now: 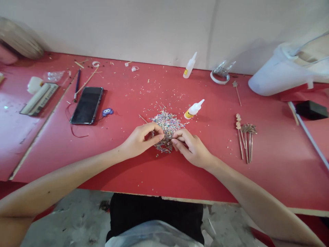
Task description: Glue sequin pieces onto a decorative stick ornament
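A heap of small glittering rhinestones (pixel 166 120) lies on the red table (pixel 123 103), with loose ones scattered round it. My left hand (pixel 145 137) comes over the heap's left side, thumb and index fingertip pinched together. From the right, my right hand (pixel 190 145) also pinches, its fingertips close to those of the left. A small glittery piece seems to lie between them, but it blends into the heap. A thin stick (pixel 143 118) pokes out beyond my left hand; whether I hold it cannot be told. Just behind my right hand a small white glue bottle (pixel 193 110) stands tilted.
Another glue bottle (pixel 189 66) stands near the wall. At right are several stick ornaments (pixel 246 137), a single one (pixel 236 92), a tape roll (pixel 220 77) and a white bucket (pixel 272 70). A phone (pixel 87 105), blue charm (pixel 107 112), brush (pixel 77 84) and knife box (pixel 39 99) lie left.
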The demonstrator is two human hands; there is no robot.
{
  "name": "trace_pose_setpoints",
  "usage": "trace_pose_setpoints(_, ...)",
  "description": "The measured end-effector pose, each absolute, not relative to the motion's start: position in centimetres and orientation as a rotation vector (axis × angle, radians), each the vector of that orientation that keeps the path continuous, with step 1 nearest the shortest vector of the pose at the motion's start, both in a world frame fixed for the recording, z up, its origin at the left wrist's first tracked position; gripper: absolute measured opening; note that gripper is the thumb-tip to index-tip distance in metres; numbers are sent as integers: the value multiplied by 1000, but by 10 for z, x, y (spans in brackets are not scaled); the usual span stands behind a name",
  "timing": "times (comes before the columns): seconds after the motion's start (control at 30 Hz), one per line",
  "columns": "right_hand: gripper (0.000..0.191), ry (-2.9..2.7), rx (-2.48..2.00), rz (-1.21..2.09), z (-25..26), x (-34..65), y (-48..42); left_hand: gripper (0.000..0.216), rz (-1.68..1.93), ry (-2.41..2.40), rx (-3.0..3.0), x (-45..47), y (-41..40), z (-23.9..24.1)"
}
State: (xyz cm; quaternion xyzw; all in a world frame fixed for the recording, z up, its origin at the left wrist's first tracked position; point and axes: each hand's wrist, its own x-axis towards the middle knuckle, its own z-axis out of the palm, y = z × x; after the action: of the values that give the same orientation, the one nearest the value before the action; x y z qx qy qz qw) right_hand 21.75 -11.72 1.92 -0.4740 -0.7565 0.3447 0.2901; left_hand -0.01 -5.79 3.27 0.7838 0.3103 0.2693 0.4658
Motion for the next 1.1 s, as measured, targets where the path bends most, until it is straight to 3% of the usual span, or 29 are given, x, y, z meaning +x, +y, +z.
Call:
trace_pose_setpoints(0.5, 6, -1951, -1279, 700, 12, 217, -119, 16, 759, 843, 1858, 8, -59, 25)
trace_pose_setpoints(1.1, 5, -1998, -1306, 683, 11, 218, -121, 9, 736, 808, 1981, 6, -59, 19)
